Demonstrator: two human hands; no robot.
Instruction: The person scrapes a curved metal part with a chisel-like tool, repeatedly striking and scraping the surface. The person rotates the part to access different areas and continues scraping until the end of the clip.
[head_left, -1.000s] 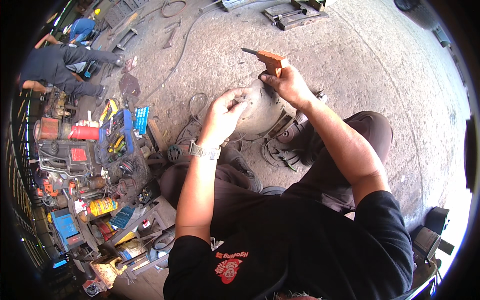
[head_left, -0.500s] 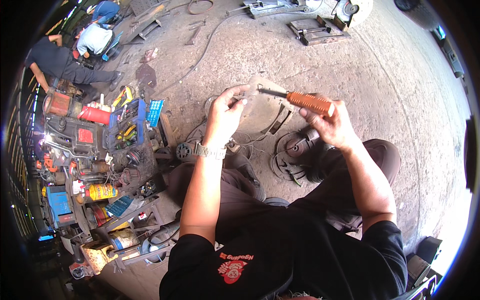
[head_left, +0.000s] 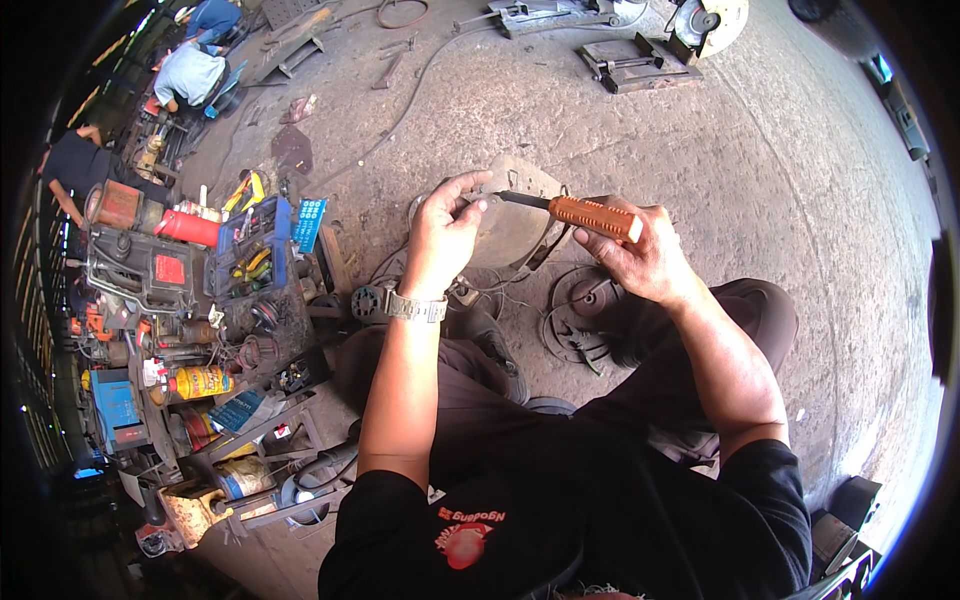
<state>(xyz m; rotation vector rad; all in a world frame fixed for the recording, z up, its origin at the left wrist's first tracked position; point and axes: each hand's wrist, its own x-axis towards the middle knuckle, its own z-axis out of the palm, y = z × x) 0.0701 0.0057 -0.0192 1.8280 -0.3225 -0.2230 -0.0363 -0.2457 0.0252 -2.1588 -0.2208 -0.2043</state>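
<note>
Since a second ago my right hand [head_left: 650, 262] has swung its clenched orange-handled screwdriver [head_left: 580, 213] down to the round metal part [head_left: 510, 225], gripped at its left edge by my left hand [head_left: 445, 232]. Beyond lies open concrete floor [head_left: 760, 140].

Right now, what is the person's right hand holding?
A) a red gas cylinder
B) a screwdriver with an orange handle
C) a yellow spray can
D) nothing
B: the right hand grips the orange-handled screwdriver, its dark shaft pointing toward the left hand.
</note>
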